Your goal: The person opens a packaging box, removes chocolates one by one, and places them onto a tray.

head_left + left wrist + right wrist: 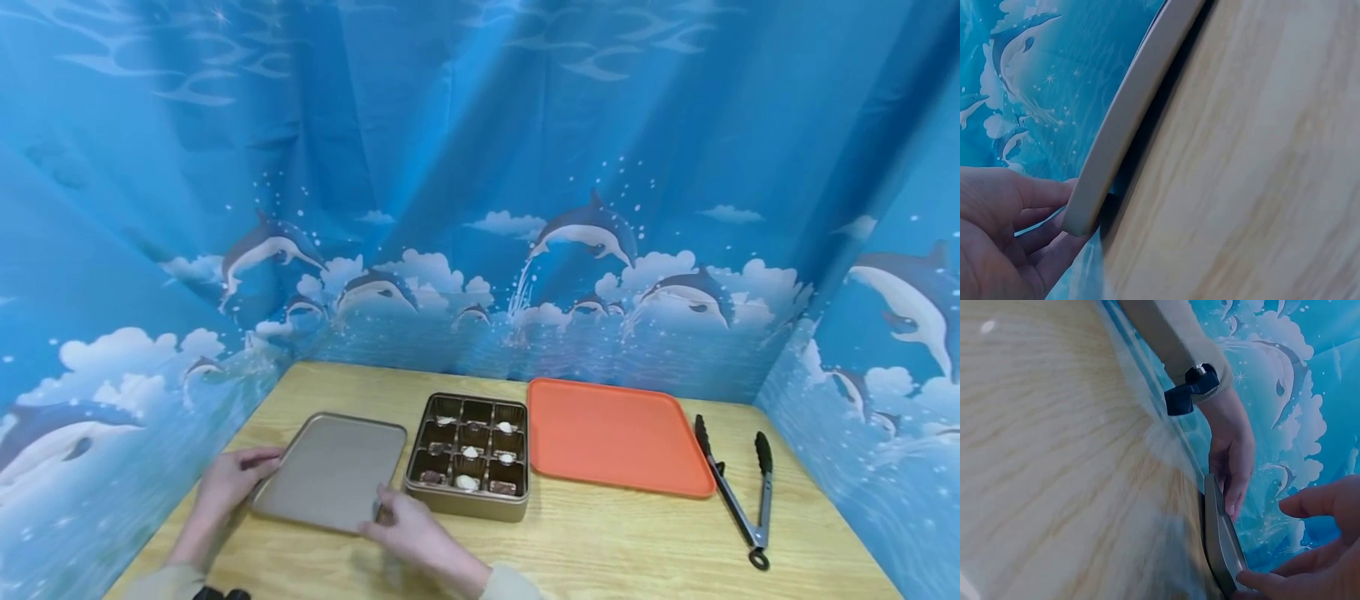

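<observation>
A flat grey-brown metal lid (333, 471) lies at the left of the table. My left hand (231, 479) holds its left edge; in the left wrist view, the fingers are at a corner, and a dark gap shows under the rim. Over the lid's near right corner is my right hand (420, 533). A fingertip (1260, 579) touches the rim in the right wrist view, while another finger stands spread away from it. Right of the lid sits a matching divided tin (468, 504) with small white and dark pieces in its compartments.
An orange tray (615, 433) lies right of the tin. Black-tipped metal tongs (738, 500) lie spread beside it at the table's right side. Dolphin-printed blue curtains (480, 208) enclose the wooden table (600, 542) at the back and sides.
</observation>
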`<act>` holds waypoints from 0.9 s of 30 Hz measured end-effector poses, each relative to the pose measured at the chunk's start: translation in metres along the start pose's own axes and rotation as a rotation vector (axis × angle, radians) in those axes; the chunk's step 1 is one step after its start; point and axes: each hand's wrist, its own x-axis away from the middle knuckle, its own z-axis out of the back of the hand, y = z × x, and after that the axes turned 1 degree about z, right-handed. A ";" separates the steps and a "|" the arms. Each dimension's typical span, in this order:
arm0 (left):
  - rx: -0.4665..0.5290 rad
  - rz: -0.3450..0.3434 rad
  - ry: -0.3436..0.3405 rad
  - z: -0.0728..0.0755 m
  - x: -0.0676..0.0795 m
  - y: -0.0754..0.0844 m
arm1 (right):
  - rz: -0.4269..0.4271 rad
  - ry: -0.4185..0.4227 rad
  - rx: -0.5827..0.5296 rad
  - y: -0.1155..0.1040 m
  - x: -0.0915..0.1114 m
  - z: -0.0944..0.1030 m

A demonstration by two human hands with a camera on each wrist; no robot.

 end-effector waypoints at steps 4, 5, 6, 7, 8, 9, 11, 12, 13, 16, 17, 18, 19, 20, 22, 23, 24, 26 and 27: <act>-0.101 -0.077 0.056 -0.001 0.003 0.002 | 0.105 0.014 0.043 0.003 0.001 0.005; -0.122 -0.090 0.067 -0.001 0.003 0.002 | 0.125 0.019 0.020 0.004 0.001 0.007; -0.138 -0.102 0.076 -0.002 0.003 0.003 | 0.149 0.024 -0.006 0.004 0.001 0.008; -0.150 -0.109 0.080 -0.002 0.003 0.004 | 0.178 0.032 -0.037 0.005 0.000 0.010; -0.162 -0.113 0.085 -0.002 0.003 0.004 | 0.201 0.038 -0.073 0.005 -0.001 0.012; -0.175 -0.114 0.088 -0.003 0.003 0.005 | 0.225 0.048 -0.102 0.005 -0.003 0.014; -0.183 -0.101 0.077 -0.002 0.002 0.006 | 0.274 0.077 -0.149 0.005 -0.006 0.018; -0.189 -0.093 0.072 -0.002 0.002 0.008 | 0.295 0.093 -0.163 0.004 -0.008 0.021; -0.194 -0.086 0.070 -0.002 0.002 0.009 | 0.312 0.109 -0.178 0.004 -0.010 0.024; -0.207 -0.085 0.082 -0.002 0.003 0.017 | 0.336 0.155 -0.229 0.002 -0.015 0.035; -0.205 -0.091 0.093 -0.002 0.003 0.021 | 0.342 0.168 -0.249 0.002 -0.016 0.039; -0.203 -0.106 0.108 -0.003 0.003 0.024 | 0.346 0.179 -0.264 0.001 -0.016 0.044; -0.199 -0.122 0.124 -0.005 0.004 0.028 | 0.352 0.191 -0.279 0.001 -0.016 0.048; -0.187 -0.136 0.139 -0.007 0.004 0.033 | 0.352 0.200 -0.293 0.000 -0.017 0.053; -0.154 -0.179 0.170 -0.011 0.004 0.042 | 0.352 0.222 -0.308 0.000 -0.017 0.063; -0.139 -0.204 0.183 -0.013 0.003 0.046 | 0.350 0.234 -0.313 0.000 -0.016 0.068; -0.126 -0.231 0.194 -0.016 0.003 0.050 | 0.349 0.242 -0.326 0.000 -0.016 0.074; -0.090 -0.273 0.212 -0.021 0.002 0.060 | 0.338 0.271 -0.333 0.002 -0.017 0.084; -0.076 -0.296 0.219 -0.023 0.002 0.065 | 0.336 0.288 -0.334 0.003 -0.017 0.090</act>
